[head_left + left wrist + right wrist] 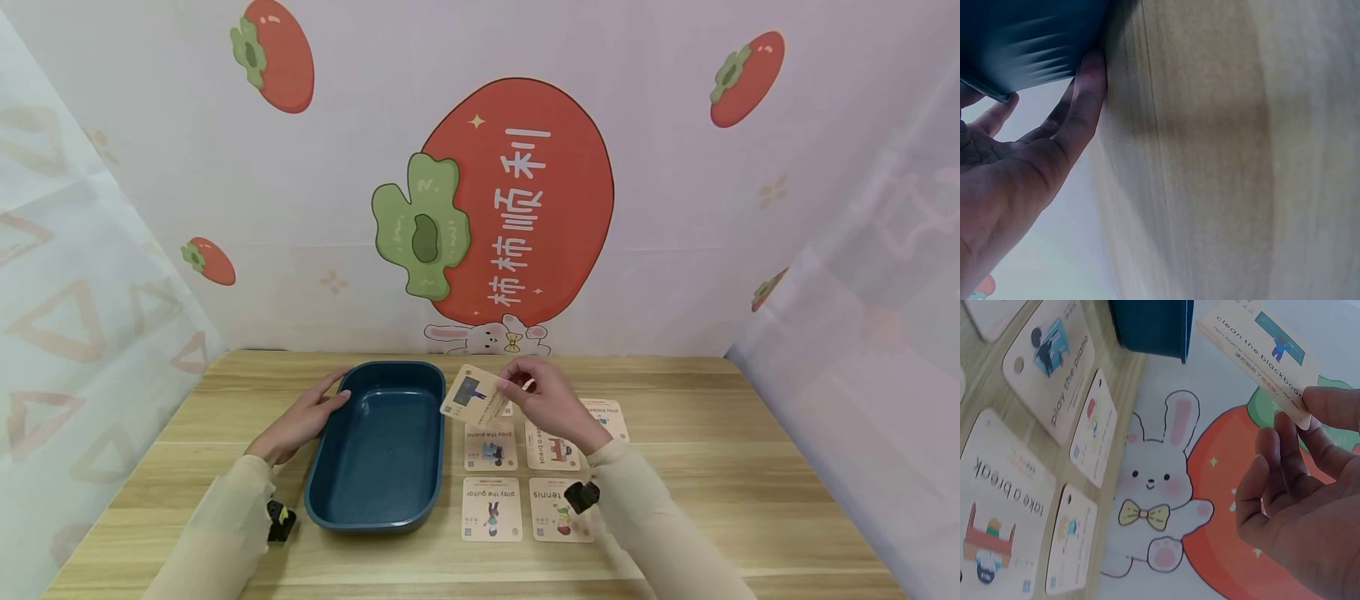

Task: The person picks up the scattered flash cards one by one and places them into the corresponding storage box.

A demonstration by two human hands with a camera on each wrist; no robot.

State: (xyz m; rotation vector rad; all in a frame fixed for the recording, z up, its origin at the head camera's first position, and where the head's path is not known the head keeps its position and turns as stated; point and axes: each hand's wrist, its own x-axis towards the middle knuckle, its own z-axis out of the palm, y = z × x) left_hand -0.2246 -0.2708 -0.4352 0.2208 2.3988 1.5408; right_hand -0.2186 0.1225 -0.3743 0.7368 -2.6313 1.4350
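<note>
Sleeves (667, 533) nearest. Right hand (551, 402) pinches blackboard card (469, 397) above laid-out cards (492, 521), near tray rim (441, 450). Left hand (300, 423), fingers extended, touches tray. Judged step: card transfer; next move calls for steady pinch, rim clearance.

Pale backdrop (660, 208) with red persimmons (570, 208) and white rabbit (486, 339) behind a wood-grain tabletop (720, 500)
</note>
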